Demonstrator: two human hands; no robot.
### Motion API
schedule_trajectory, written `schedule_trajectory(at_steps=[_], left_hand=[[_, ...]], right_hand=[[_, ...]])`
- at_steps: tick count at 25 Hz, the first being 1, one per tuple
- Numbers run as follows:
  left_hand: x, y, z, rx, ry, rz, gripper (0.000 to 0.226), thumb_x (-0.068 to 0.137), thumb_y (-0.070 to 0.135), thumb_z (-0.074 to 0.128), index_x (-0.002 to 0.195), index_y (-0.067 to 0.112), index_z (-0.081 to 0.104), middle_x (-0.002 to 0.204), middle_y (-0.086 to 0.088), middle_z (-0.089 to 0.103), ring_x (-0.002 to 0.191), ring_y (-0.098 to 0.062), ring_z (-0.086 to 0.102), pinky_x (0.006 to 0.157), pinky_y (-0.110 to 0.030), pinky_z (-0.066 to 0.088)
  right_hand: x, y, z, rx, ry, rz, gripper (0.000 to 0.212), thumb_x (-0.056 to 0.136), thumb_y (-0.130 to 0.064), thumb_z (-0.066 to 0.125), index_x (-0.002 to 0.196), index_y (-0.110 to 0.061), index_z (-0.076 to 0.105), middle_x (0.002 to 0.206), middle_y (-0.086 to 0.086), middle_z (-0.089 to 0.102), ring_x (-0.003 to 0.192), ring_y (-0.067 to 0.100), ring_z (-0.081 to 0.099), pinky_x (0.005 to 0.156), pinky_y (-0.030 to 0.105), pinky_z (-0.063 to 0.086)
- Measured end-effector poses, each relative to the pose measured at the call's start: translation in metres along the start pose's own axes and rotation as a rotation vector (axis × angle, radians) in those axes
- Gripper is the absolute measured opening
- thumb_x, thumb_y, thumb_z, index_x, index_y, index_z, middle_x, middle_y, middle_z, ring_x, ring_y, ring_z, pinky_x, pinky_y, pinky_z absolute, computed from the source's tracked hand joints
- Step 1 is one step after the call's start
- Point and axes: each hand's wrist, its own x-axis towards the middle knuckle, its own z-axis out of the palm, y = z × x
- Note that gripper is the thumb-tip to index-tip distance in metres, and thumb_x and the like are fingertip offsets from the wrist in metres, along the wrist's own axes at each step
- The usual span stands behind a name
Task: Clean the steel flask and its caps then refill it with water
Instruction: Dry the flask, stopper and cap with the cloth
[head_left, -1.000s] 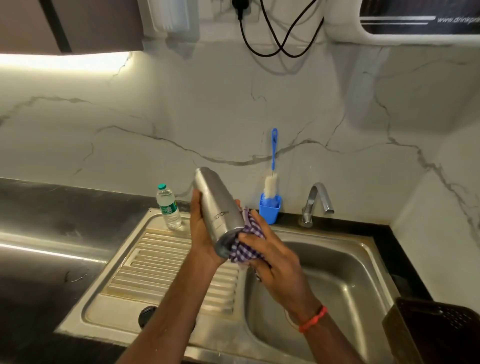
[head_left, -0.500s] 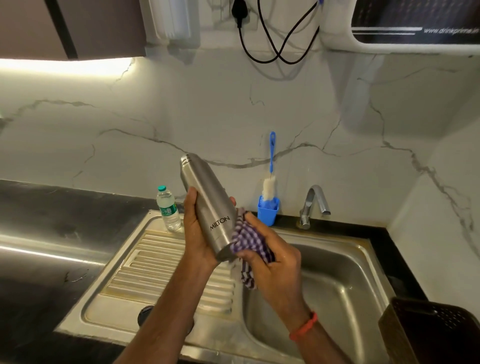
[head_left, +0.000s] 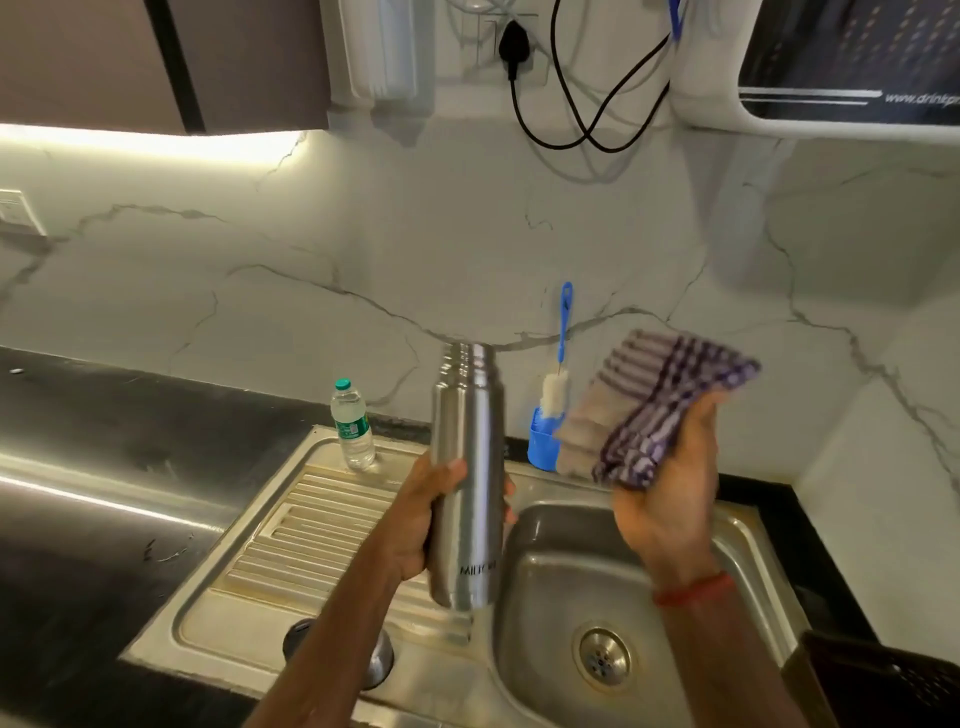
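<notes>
What else stands around you
You have a small teal-topped plastic bottle (head_left: 353, 431) standing upright at the back of the draining board (head_left: 311, 530), a black cable (head_left: 587, 122) looping down the marble wall (head_left: 260, 312) from a plug (head_left: 514, 44), and a dark perforated basket (head_left: 883, 686) at your lower right

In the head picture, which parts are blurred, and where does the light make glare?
Head view: the checked cloth in the right hand is smeared by motion; the steel flask shows ghosted edges at its neck; the strip light under the cabinet throws a bright streak on the dark counter.
</notes>
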Motion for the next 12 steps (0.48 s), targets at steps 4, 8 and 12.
schedule_trajectory(at_steps=[4,8,12], left_hand=[[0.001,-0.012,0.004,0.045,-0.324,-0.178,0.07,0.077,0.044,0.082,0.126,0.003,0.051,0.099,-0.029,0.064,0.08,-0.036,0.068,0.075,-0.043,0.056],[-0.001,0.0,-0.001,-0.063,-0.629,-0.335,0.068,0.081,0.046,0.076,0.132,0.01,0.049,0.101,-0.019,0.068,0.086,-0.032,0.07,0.079,-0.042,0.054],[-0.007,-0.008,0.012,-0.078,-0.646,-0.261,0.069,0.079,0.042,0.081,0.129,0.007,0.049,0.102,-0.02,0.067,0.087,-0.033,0.07,0.078,-0.043,0.057]], right_hand=[[0.016,0.001,0.049,-0.749,-0.505,-0.106,0.039,0.091,-0.045,0.063,0.122,-0.022,0.066,0.117,0.001,0.069,0.106,0.012,0.067,0.094,0.033,0.055],[0.032,-0.012,0.059,-0.788,-0.88,-0.01,0.039,0.074,-0.009,0.082,0.112,-0.012,0.071,0.117,0.01,0.068,0.112,0.027,0.065,0.103,0.047,0.05],[0.03,-0.014,0.067,-0.631,-0.991,0.061,0.041,0.064,-0.006,0.084,0.097,-0.028,0.075,0.106,0.002,0.07,0.101,0.023,0.068,0.092,0.039,0.053]])
